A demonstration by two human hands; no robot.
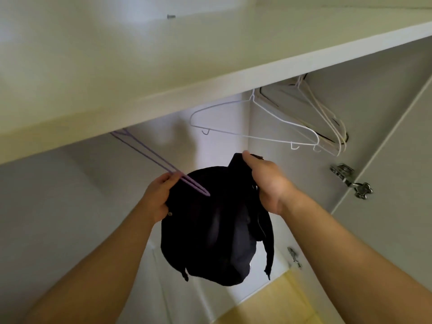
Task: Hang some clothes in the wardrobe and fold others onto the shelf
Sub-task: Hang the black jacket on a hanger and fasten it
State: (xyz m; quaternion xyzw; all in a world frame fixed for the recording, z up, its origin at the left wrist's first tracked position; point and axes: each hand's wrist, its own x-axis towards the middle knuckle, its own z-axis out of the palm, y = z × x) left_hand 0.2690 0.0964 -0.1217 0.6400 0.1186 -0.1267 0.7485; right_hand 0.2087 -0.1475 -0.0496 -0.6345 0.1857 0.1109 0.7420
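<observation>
A black garment (217, 232) hangs bunched between my hands inside the open wardrobe. My left hand (157, 197) grips its left edge together with the end of a purple wire hanger (149, 152), whose hook disappears under the shelf. My right hand (266, 181) grips the garment's upper right part, thumb on top. The hanger's tip lies against the fabric. The cream shelf (163, 73) runs overhead across the view.
A white wire hanger (257, 123) hangs empty behind the garment, with several more hangers (327, 118) bunched to its right. The wardrobe door (397, 160) stands open at right with metal hinges (350, 180). Yellow wardrobe floor (275, 305) shows below.
</observation>
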